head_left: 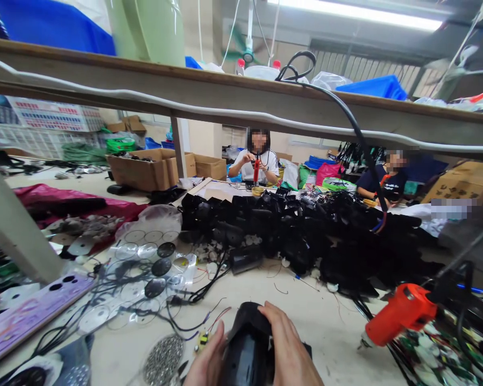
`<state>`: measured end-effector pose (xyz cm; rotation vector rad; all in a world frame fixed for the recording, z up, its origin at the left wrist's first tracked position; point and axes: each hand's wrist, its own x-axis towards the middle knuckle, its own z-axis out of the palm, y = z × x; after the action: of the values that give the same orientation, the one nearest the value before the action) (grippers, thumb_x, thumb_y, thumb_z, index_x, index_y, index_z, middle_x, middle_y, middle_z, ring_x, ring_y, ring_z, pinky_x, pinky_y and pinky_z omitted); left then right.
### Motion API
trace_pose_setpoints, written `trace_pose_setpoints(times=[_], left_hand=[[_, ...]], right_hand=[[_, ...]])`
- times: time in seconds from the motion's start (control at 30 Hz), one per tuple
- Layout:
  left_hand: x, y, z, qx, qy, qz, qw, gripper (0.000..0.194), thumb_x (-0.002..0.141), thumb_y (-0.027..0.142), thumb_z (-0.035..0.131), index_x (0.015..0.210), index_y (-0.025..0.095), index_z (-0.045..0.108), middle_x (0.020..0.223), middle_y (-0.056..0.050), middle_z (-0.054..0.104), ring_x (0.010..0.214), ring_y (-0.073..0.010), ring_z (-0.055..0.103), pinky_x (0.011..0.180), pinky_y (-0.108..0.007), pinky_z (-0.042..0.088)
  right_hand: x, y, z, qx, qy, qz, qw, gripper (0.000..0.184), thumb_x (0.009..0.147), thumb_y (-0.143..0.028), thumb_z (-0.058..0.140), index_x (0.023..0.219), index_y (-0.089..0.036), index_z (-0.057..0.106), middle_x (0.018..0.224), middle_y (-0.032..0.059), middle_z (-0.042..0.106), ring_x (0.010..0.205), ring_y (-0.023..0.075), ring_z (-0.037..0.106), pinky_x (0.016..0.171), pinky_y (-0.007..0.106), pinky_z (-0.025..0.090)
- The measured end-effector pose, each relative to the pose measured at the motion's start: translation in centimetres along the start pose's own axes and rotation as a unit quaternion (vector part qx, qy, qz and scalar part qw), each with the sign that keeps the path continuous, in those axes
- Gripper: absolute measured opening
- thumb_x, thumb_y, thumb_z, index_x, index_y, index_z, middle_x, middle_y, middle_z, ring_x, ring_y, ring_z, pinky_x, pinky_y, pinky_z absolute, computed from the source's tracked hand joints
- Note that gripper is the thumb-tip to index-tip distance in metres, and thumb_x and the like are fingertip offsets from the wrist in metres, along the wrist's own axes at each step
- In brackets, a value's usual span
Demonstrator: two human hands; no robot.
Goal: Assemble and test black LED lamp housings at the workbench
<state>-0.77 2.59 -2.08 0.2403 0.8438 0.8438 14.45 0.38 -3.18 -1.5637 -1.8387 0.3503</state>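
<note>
A black cylindrical plastic housing stands at the bottom middle of the view, its far end pointing away from me. My left hand presses its left side, the thumb along it. Across the right side lies my right hand, fingers curled over the top edge. Both hands are closed around the housing; their lower parts run out of view. Just left of my left hand are a small yellow circuit part with thin wires and a heap of small screws.
An orange electric screwdriver hangs at the right over circuit boards. Black housings are piled across the bench, with clear discs to the left. A purple phone case lies lower left. Two people sit beyond, under a shelf beam.
</note>
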Motion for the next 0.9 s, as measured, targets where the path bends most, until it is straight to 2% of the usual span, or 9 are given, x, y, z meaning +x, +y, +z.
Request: trace_pose_setpoints(times=[0.07, 0.2, 0.33, 0.4, 0.5, 0.6, 0.7, 0.8, 0.9], left_hand=[[-0.5, 0.2, 1.0, -0.031, 0.022, -0.038, 0.999, 0.059, 0.076, 0.052, 0.069, 0.119, 0.011, 0.062, 0.095, -0.015, 0.074, 0.093, -0.0314, 0.07, 0.079, -0.038, 0.055], [-1.2, -0.1, 2.6, -0.063, 0.022, -0.077, 0.995, 0.064, 0.077, 0.056, 0.067, 0.12, 0.009, 0.062, 0.091, -0.017, 0.075, 0.086, -0.033, 0.072, 0.073, -0.039, 0.058], [-1.5, -0.6, 2.2, -0.077, -0.021, -0.104, 0.991, 0.077, 0.076, 0.067, 0.06, 0.124, 0.007, 0.06, 0.096, -0.02, 0.074, 0.087, -0.0353, 0.072, 0.073, -0.042, 0.058], [-1.6, -0.7, 1.6, -0.085, -0.035, -0.102, 0.991, 0.08, 0.076, 0.068, 0.059, 0.127, 0.005, 0.057, 0.099, -0.021, 0.073, 0.091, -0.0357, 0.071, 0.076, -0.042, 0.057], [-1.7, -0.5, 1.3, -0.11, -0.057, -0.106, 0.987, 0.08, 0.081, 0.067, 0.054, 0.129, 0.003, 0.054, 0.102, -0.022, 0.073, 0.096, -0.034, 0.07, 0.08, -0.04, 0.056], [-1.7, -0.1, 1.6, -0.129, -0.059, -0.1, 0.985, 0.071, 0.087, 0.061, 0.049, 0.128, 0.003, 0.055, 0.102, -0.02, 0.073, 0.094, -0.0303, 0.071, 0.071, -0.033, 0.057], [-1.3, 0.1, 1.7, -0.112, -0.018, -0.077, 0.991, 0.061, 0.087, 0.051, 0.058, 0.128, 0.007, 0.055, 0.096, -0.015, 0.075, 0.083, -0.0269, 0.072, 0.058, -0.028, 0.053], [-0.8, 0.3, 1.1, -0.105, 0.0, -0.07, 0.992, 0.056, 0.086, 0.049, 0.061, 0.125, 0.009, 0.056, 0.088, -0.012, 0.075, 0.071, -0.0246, 0.071, 0.057, -0.029, 0.053], [-0.8, 0.7, 0.2, -0.098, -0.013, -0.066, 0.993, 0.057, 0.085, 0.052, 0.06, 0.118, 0.005, 0.058, 0.085, -0.014, 0.075, 0.064, -0.0242, 0.07, 0.062, -0.034, 0.055]], right_hand=[[0.2, -0.1, -0.1, 0.011, 0.007, -0.007, 1.0, 0.079, 0.056, -0.014, 0.076, 0.13, -0.022, 0.049, 0.132, 0.0131, 0.057, 0.124, 0.0315, 0.053, 0.101, 0.041, 0.048], [0.5, -1.4, -0.6, -0.002, -0.001, 0.022, 1.0, 0.099, 0.029, -0.028, 0.089, 0.12, -0.02, 0.052, 0.132, 0.0171, 0.055, 0.124, 0.0399, 0.05, 0.103, 0.049, 0.045], [0.6, -3.0, -2.8, 0.029, -0.049, 0.076, 0.995, 0.089, 0.04, -0.025, 0.083, 0.121, -0.021, 0.048, 0.123, 0.012, 0.059, 0.115, 0.0331, 0.057, 0.097, 0.042, 0.049], [0.8, -3.5, -4.0, 0.057, -0.072, 0.091, 0.992, 0.082, 0.043, -0.025, 0.08, 0.119, -0.024, 0.048, 0.115, 0.0073, 0.06, 0.108, 0.0289, 0.06, 0.091, 0.039, 0.05], [1.3, -3.9, -5.0, 0.089, -0.087, 0.103, 0.987, 0.08, 0.045, -0.026, 0.081, 0.117, -0.025, 0.046, 0.115, 0.0058, 0.059, 0.107, 0.027, 0.059, 0.091, 0.039, 0.049], [1.5, -4.2, -4.7, 0.095, -0.077, 0.112, 0.986, 0.08, 0.046, -0.023, 0.081, 0.117, -0.024, 0.044, 0.122, 0.0082, 0.055, 0.112, 0.0279, 0.056, 0.096, 0.042, 0.046], [1.3, -4.4, -4.2, 0.08, -0.074, 0.095, 0.99, 0.08, 0.046, -0.02, 0.08, 0.117, -0.023, 0.043, 0.133, 0.0111, 0.049, 0.123, 0.0297, 0.05, 0.103, 0.044, 0.041], [1.4, -4.1, -4.8, 0.069, -0.051, 0.072, 0.994, 0.082, 0.049, -0.024, 0.08, 0.121, -0.023, 0.041, 0.136, 0.0108, 0.048, 0.124, 0.0284, 0.049, 0.104, 0.042, 0.041], [2.6, -2.6, -6.3, 0.015, 0.007, 0.129, 0.991, 0.08, 0.058, -0.035, 0.077, 0.125, -0.022, 0.037, 0.123, 0.0098, 0.057, 0.113, 0.027, 0.056, 0.095, 0.04, 0.047]])
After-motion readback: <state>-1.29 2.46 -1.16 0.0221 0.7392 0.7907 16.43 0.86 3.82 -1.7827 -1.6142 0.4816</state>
